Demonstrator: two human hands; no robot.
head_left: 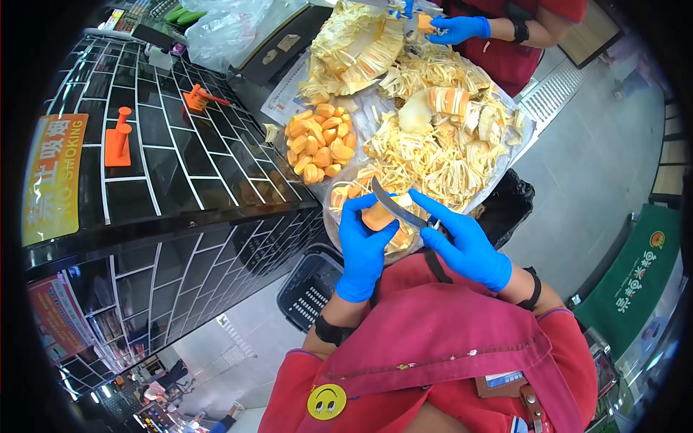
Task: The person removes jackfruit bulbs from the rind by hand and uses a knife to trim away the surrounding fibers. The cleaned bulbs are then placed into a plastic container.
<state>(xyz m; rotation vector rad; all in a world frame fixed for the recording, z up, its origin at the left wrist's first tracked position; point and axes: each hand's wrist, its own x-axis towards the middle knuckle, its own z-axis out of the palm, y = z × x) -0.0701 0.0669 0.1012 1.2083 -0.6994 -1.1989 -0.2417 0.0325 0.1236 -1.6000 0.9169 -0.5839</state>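
My left hand [361, 252], in a blue glove, is closed around an orange jackfruit pod [377, 218]. In my gloved right hand [469, 249] is a knife with a curved blade [393, 205], which lies across the pod's upper right side. The index finger of that hand stretches along toward the blade, and the handle is mostly hidden in the palm. Just beyond both hands, pale yellow jackfruit strands [419, 162] cover the table. A heap of orange jackfruit pods [321, 144] sits to the left of the strands.
Large jackfruit chunks [355, 47] stand at the table's far end. A co-worker's blue-gloved hand [460, 30] holds an orange piece there. A black-lined bin [509, 204] is on the right, a dark basket [312, 287] below left. A black tiled counter [166, 159] runs along the left.
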